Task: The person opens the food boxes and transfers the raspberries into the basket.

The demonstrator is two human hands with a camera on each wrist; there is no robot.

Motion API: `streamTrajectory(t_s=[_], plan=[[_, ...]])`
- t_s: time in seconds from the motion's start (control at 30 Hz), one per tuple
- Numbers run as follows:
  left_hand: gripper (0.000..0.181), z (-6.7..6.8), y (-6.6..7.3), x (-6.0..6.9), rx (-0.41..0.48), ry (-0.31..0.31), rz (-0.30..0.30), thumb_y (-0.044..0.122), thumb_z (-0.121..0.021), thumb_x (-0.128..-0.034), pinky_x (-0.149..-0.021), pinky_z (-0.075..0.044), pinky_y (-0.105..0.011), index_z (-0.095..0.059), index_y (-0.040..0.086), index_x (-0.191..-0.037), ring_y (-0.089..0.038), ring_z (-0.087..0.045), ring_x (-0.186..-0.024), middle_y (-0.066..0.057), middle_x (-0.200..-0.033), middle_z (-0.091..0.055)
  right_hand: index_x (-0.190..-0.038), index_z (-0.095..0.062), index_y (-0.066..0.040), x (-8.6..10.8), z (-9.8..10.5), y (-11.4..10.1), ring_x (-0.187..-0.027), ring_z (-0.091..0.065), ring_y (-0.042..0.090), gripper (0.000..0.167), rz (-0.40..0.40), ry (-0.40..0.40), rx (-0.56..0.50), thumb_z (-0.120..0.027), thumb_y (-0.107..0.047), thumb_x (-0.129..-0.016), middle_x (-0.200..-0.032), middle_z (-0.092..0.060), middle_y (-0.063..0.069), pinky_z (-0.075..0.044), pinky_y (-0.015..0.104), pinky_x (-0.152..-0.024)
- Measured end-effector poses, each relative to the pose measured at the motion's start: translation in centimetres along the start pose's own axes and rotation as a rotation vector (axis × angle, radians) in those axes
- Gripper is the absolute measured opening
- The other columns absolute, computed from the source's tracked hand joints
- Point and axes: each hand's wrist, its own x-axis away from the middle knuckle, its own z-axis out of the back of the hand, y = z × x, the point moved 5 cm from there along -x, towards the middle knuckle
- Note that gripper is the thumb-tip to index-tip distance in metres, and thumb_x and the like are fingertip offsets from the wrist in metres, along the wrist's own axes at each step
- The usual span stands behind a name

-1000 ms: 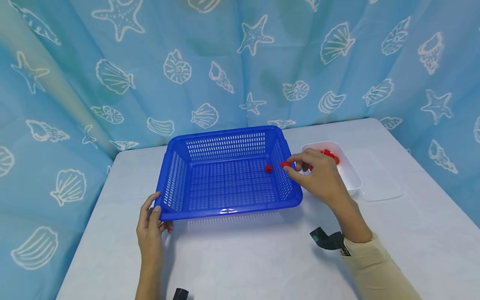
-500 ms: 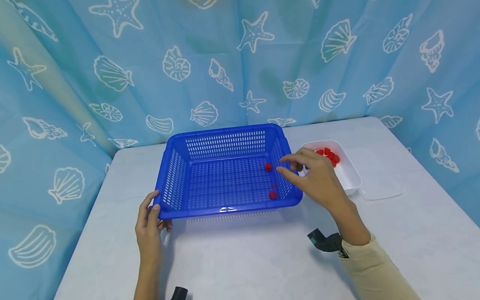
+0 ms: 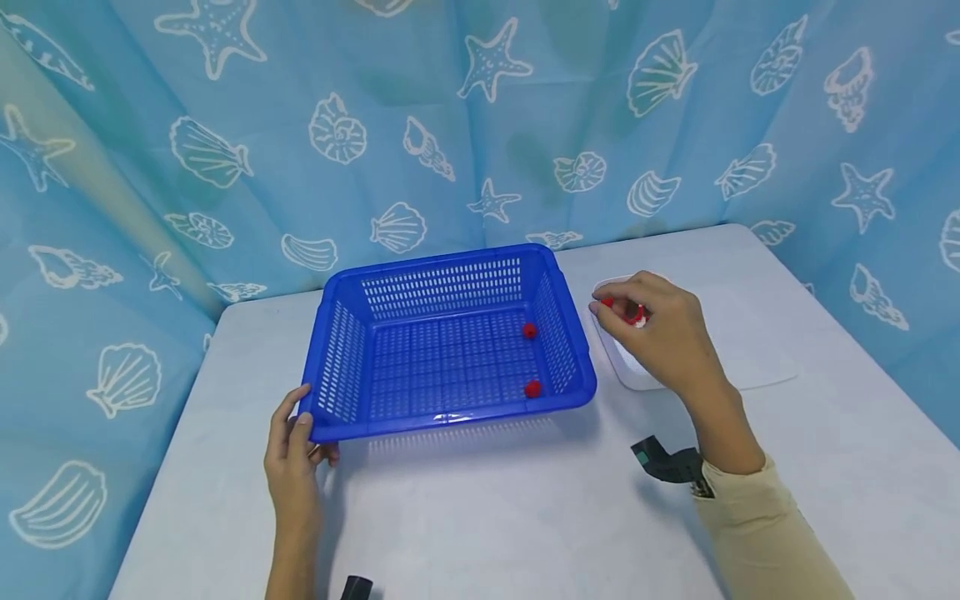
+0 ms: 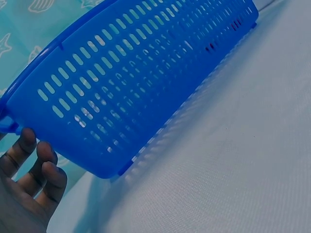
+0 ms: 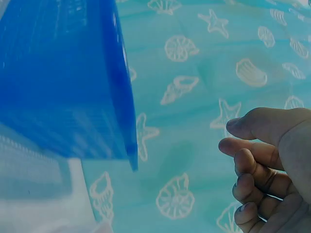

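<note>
A blue plastic basket (image 3: pixel 450 427) with slotted walls tilts towards me in the head view. My left hand (image 3: pixel 291 475) grips its near left corner, thumb over the rim and fingers curled below; the left wrist view shows those fingers (image 4: pixel 48 172) at the corner. Inside, two small red roundish pieces (image 3: pixel 529 331) lie by the right side. Over the white box (image 3: pixel 630 367) my right hand (image 3: pixel 660 333) hovers with fingers loosely bent. In the right wrist view, nothing shows between thumb and forefinger. Red pieces (image 3: pixel 637 315) in the box show through the hand's gaps; the hand hides most of them.
A clear flat lid (image 3: pixel 750 354) lies right of the box on the white-covered table (image 3: pixel 480 525). Behind the table hangs a blue curtain (image 3: pixel 435 83) printed with shells and starfish. Dark wrist mounts (image 3: pixel 667 462) stick out from the arms.
A second red piece has left my right fingers and lies in the basket's near right part. The right hand has since moved right, over the white box. My left hand keeps its grip.
</note>
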Motion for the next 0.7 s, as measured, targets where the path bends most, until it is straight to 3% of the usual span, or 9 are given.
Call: streamTrajectory(t_s=[0.2, 0.37, 0.5, 0.7], plan=[[0.041, 0.3, -0.2, -0.1, 0.006, 0.001, 0.001, 0.04, -0.044, -0.1069, -0.058, -0.048, -0.021, -0.05, 0.03, -0.146, -0.018, -0.057, -0.072, -0.006, -0.115, -0.056, -0.103, -0.077, -0.003, -0.1, 0.7, 1.8, -0.077, -0.053, 0.019, 0.014, -0.064, 0.041, 0.058, -0.072, -0.007, -0.089, -0.08, -0.059, 0.006, -0.039, 0.02, -0.063], [0.041, 0.3, -0.1, -0.2, 0.042, -0.011, -0.011, 0.039, -0.044, -0.1068, -0.057, -0.047, -0.021, -0.051, 0.028, -0.145, -0.018, -0.056, -0.07, -0.008, -0.113, -0.057, -0.107, -0.076, -0.004, 0.0, 0.8, 3.2, -0.08, -0.052, 0.021, 0.019, -0.164, 0.028, 0.085, -0.071, -0.01, -0.09, -0.083, -0.058, 0.007, -0.04, 0.021, -0.063], [0.041, 0.3, -0.1, 0.0, 0.019, -0.012, -0.004, 0.038, -0.043, -0.1075, -0.058, -0.048, -0.02, -0.05, 0.028, -0.146, -0.017, -0.056, -0.071, -0.007, -0.114, -0.057, -0.112, -0.074, -0.003, 0.2, 0.3, 4.3, -0.084, -0.052, 0.024, 0.023, -0.246, -0.022, 0.089, -0.071, -0.014, -0.092, -0.088, -0.059, 0.01, -0.045, 0.027, -0.065], [0.041, 0.1, 0.0, 0.1, 0.031, -0.014, -0.007, 0.039, -0.043, -0.1071, -0.058, -0.048, -0.02, -0.05, 0.029, -0.146, -0.018, -0.056, -0.071, -0.007, -0.115, -0.056, -0.113, -0.072, 0.001, 0.3, -0.6, 6.1, -0.088, -0.054, 0.03, 0.025, -0.289, -0.058, 0.1, -0.07, -0.013, -0.092, -0.094, -0.06, 0.015, -0.052, 0.043, -0.074]])
